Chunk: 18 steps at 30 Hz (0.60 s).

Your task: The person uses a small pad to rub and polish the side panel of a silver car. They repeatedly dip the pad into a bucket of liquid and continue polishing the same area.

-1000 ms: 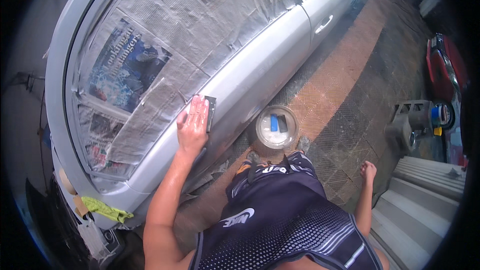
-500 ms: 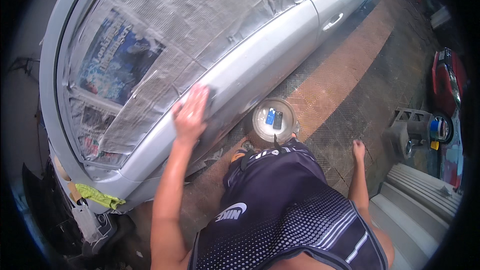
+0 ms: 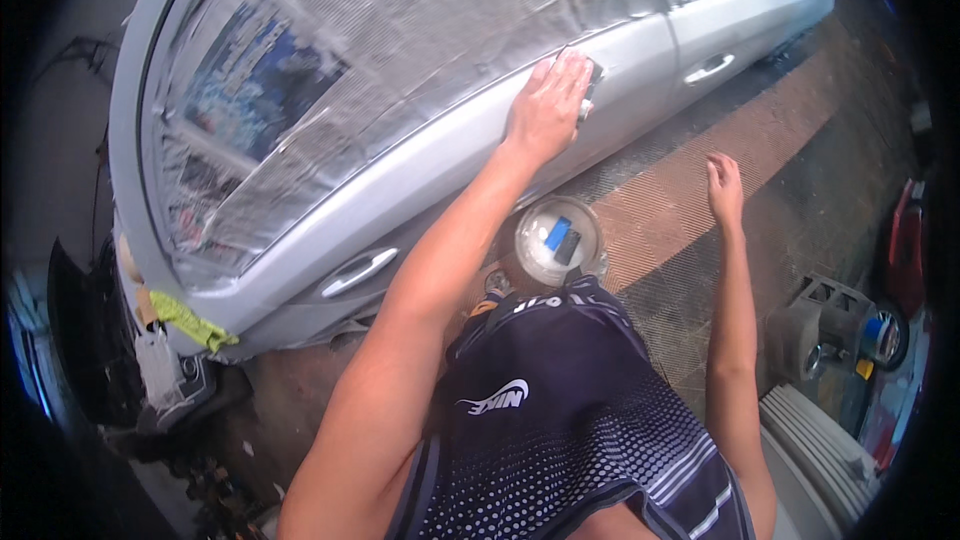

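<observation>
My left hand (image 3: 550, 105) lies with its fingers together on the silver car door (image 3: 635, 55), just under the papered window. A dark sanding pad (image 3: 594, 80) shows past the fingertips, pressed between hand and panel; most of it is hidden. Off to the right, over the floor, my right hand (image 3: 725, 185) hangs with loosely bent, parted fingers and nothing in it. Near my feet stands a round whitish bucket (image 3: 521, 245). In it are a blue block (image 3: 558, 233) and a dark block (image 3: 568, 247).
Newspaper masking (image 3: 400, 70) covers the car's windows. Door handles (image 3: 360, 272) stick out from the side. A yellow-green cloth (image 3: 190, 320) hangs at the lower left. Grey parts (image 3: 822, 325) and a ridged pale panel (image 3: 815, 440) stand at the right, beside a red car part (image 3: 907, 245).
My left hand has slid far along the car side, forward and to the right. My right hand has risen forward and its fingers have loosened. The view has shifted with my body.
</observation>
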{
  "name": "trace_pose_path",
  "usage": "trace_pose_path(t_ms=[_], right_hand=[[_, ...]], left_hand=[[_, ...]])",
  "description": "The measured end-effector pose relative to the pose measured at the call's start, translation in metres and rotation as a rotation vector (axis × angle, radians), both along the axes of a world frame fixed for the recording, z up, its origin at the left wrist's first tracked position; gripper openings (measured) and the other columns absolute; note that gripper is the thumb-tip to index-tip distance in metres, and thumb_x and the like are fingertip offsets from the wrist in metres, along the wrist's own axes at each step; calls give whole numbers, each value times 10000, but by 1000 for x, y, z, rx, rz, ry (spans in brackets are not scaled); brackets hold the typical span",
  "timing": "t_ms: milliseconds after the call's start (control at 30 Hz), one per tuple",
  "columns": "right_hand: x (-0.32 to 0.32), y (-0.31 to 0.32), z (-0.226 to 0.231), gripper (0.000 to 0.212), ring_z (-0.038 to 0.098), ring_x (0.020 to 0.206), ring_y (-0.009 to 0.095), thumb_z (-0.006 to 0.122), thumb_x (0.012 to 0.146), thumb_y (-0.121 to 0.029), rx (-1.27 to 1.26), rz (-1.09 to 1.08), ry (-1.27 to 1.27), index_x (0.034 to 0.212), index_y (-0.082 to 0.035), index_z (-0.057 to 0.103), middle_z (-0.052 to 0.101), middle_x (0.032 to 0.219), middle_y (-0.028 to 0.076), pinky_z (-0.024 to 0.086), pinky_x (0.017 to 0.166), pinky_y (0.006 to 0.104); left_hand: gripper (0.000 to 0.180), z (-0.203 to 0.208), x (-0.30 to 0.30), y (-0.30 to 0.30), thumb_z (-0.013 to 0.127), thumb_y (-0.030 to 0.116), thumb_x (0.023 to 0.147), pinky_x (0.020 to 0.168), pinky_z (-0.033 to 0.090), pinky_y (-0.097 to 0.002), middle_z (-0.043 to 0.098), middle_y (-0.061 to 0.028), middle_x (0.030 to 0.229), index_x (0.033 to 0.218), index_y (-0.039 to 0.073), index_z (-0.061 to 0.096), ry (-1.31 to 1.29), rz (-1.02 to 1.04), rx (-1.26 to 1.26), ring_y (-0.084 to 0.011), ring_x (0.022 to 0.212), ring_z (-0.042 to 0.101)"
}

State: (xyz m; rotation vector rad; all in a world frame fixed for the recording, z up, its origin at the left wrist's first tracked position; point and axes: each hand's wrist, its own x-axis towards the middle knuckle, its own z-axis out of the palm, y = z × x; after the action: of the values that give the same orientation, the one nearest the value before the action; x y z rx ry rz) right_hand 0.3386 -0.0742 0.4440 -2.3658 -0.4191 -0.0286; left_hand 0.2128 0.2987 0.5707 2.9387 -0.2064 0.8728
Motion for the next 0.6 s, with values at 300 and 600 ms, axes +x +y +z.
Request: trace_pose_path(t_ms=[300,600], right_hand=[[-226,-249,-178,237,602,586,180,640,975,-235,409,-816,823,1081,-26,677,595,748,51,464,478,321],[-98,-37,-96,415,674,1048,224,583,1065,-319,132,-112,557,1333,-3,606,655,1220,130,560,832,350]], left_hand=[[806,3,-322,126,657,-69,691,1187,342,-475,551,-186,1525,1484,28,556,114,444,14,-317,1467,476],[607,-7,-119,60,598,-2,785,1165,408,-453,660,-137,1392,1390,33,632,-106,96,-11,-287,1378,566]])
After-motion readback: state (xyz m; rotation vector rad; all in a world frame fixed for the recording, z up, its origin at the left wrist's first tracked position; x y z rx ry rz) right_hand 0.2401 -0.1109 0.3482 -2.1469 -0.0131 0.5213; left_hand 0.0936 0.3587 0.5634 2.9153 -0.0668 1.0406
